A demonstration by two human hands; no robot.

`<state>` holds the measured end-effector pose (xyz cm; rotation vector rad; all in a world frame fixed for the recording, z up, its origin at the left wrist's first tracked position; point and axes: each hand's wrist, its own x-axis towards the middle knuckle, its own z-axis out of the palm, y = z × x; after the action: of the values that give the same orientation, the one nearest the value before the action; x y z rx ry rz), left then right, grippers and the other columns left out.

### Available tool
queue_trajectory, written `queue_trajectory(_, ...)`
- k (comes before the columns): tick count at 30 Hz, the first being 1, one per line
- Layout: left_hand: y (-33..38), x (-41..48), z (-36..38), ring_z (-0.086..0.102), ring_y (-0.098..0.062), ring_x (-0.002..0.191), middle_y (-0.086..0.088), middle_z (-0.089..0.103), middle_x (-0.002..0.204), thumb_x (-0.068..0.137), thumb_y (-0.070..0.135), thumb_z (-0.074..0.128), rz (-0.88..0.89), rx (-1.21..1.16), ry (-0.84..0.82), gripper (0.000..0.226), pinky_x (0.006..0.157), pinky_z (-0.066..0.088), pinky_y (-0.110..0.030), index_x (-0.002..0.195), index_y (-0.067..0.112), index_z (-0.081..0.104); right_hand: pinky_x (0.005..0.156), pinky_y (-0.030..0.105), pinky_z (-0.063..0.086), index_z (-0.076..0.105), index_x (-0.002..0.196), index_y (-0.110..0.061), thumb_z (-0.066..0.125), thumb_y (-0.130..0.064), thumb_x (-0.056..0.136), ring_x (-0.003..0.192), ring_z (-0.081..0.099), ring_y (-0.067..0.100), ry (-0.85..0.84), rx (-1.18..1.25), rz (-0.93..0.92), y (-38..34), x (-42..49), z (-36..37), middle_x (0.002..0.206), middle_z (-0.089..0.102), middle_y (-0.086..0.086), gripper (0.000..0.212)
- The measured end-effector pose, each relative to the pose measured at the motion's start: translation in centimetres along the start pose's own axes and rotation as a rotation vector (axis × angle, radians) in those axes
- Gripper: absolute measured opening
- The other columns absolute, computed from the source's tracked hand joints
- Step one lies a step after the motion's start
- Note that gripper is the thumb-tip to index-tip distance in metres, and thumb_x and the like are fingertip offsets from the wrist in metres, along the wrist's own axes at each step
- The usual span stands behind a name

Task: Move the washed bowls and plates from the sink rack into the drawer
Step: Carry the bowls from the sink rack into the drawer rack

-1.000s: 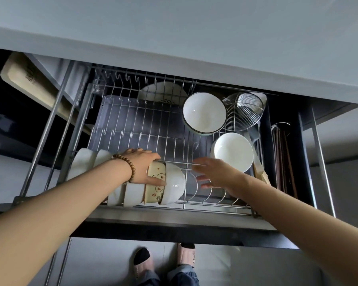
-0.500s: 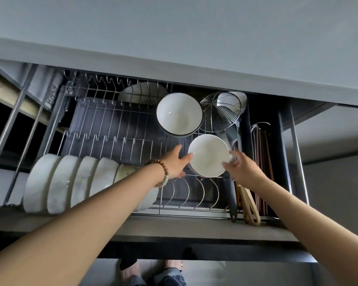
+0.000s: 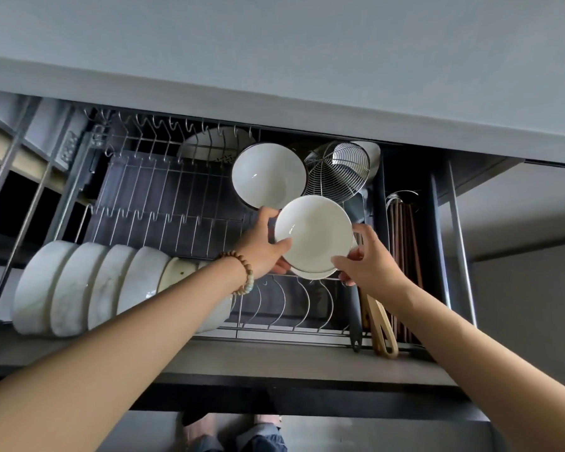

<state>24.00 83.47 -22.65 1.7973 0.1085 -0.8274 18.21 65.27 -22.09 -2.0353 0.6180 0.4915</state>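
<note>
Both hands on one white bowl (image 3: 313, 236) over the right part of the pulled-out drawer (image 3: 274, 357). Bowl is plain glossy white, round, its hollow facing the camera, a small glint low on the inside wall. A second white rim (image 3: 313, 275) peeks out just beneath it; cannot tell if that is another bowl or a plate, or if it is gripped too.

Left hand (image 3: 261, 246) grasps the bowl at its left edge, thumb laid over the rim, fingers behind. A wooden bead bracelet (image 3: 242, 272) sits on that wrist. Right hand (image 3: 369, 262) clasps the lower right edge, thumb on the rim, fingers curled under.

Just behind and touching view-wise, a dark-rimmed white bowl (image 3: 268, 174) stands tilted in the wire rack (image 3: 163, 197) of the drawer. A white plate (image 3: 209, 148) stands on edge at the back. A wire skimmer (image 3: 338, 172) lies to the right of the dark-rimmed bowl.

At the front left, a row of white bowls (image 3: 79, 285) stands on edge, packed close; the last ones are partly hidden by the left forearm.

Right side compartment holds dark chopsticks (image 3: 403, 243). A black handle (image 3: 356, 318) and a wooden utensil (image 3: 380, 327) lie near the front
</note>
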Motion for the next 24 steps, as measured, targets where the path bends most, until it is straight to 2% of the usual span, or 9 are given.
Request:
queue_trajectory(3,0.5,-0.9,-2.0,0.062,-0.010,0.044,-0.010,0.060,0.088,0.092,0.000,0.049,-0.012,-0.088,-0.002,0.034,0.048,0.056,-0.024,0.115,0.020,0.033,0.068,0.025,0.059,0.041,0.130,-0.026,0.065,-0.020,0.092,0.074,0.064,0.014,-0.106,0.249,-0.088,-2.0,-1.8,-1.1,0.089,0.061,0.013,0.045)
queue_trajectory(7,0.5,-2.8,-3.5,0.064,-0.013,0.046,-0.012,0.062,0.086,0.091,-0.004,0.050,-0.035,-0.218,-0.050,0.041,0.047,0.055,-0.021,0.121,0.020,0.037,0.087,0.031,0.058,0.041,0.137,-0.043,0.063,-0.046,0.086,0.108,0.067,0.017,-0.337,0.354,-0.150,-3.3,-3.2,-1.6,0.119,0.067,0.005,0.055)
queue_trajectory(9,0.2,-3.6,-3.9,0.066,-0.015,0.051,-0.013,0.064,0.088,0.089,-0.002,0.053,-0.050,-0.243,-0.079,0.043,0.051,0.057,-0.023,0.123,0.021,0.038,0.089,0.031,0.057,0.042,0.137,-0.045,0.065,-0.041,0.086,0.109,0.068,0.019,-0.388,0.448,-0.138,-3.5,-3.5,-1.3,0.118,0.071,-0.001,0.056)
queue_trajectory(12,-0.2,-3.9,-4.8,0.069,-0.018,0.063,-0.010,0.066,0.093,0.091,0.010,0.054,-0.061,-0.201,-0.119,0.035,0.060,0.059,-0.026,0.123,0.020,0.043,0.085,0.032,0.058,0.043,0.140,-0.038,0.071,-0.040,0.083,0.107,0.069,0.023,-0.352,0.485,-0.105,-4.0,-3.9,-0.9,0.114,0.073,0.005,0.063)
queue_trajectory(15,-0.9,-3.6,-5.7,0.067,-0.018,0.087,-0.003,0.062,0.110,0.095,0.027,0.048,-0.028,0.082,-0.075,0.035,0.074,0.059,-0.032,0.129,0.020,0.047,0.075,0.030,0.060,0.045,0.139,-0.033,0.074,-0.039,0.073,0.102,0.070,0.025,-0.306,0.419,-0.039,-4.4,-4.4,-0.5,0.113,0.070,0.016,0.072)
queue_trajectory(18,-1.9,-3.6,-7.1,0.055,-0.016,0.113,0.003,0.058,0.124,0.094,0.038,0.044,0.063,0.440,-0.021,0.042,0.099,0.045,-0.038,0.134,0.025,0.044,0.072,0.034,0.062,0.046,0.140,-0.031,0.077,-0.030,0.077,0.095,0.070,0.024,-0.252,0.231,0.026,-4.2,-4.7,0.4,0.105,0.069,0.015,0.070)
queue_trajectory(20,-2.6,-4.0,-7.9,0.049,-0.016,0.122,0.006,0.054,0.132,0.093,0.042,0.044,0.080,0.596,-0.074,0.046,0.105,0.038,-0.035,0.136,0.025,0.041,0.073,0.036,0.063,0.045,0.139,-0.033,0.078,-0.029,0.080,0.091,0.070,0.022,-0.265,0.113,0.059,-3.9,-4.9,1.3,0.100,0.069,0.011,0.067)
queue_trajectory(22,-3.1,-4.3,-8.6,0.043,-0.016,0.128,0.006,0.047,0.139,0.090,0.050,0.045,0.071,0.774,-0.137,0.052,0.108,0.035,-0.035,0.138,0.028,0.039,0.067,0.031,0.063,0.046,0.137,-0.034,0.079,-0.032,0.080,0.085,0.068,0.017,-0.266,-0.008,0.067,-3.8,-5.0,2.5,0.097,0.068,0.005,0.067)
queue_trajectory(24,-3.2,-4.7,-8.9,0.034,-0.018,0.134,0.001,0.039,0.145,0.087,0.057,0.044,0.047,0.952,-0.176,0.059,0.110,0.029,-0.035,0.140,0.033,0.036,0.063,0.029,0.062,0.045,0.137,-0.034,0.080,-0.035,0.078,0.087,0.067,0.018,-0.251,-0.113,0.062,-3.6,-4.8,3.7,0.106,0.067,0.007,0.068)
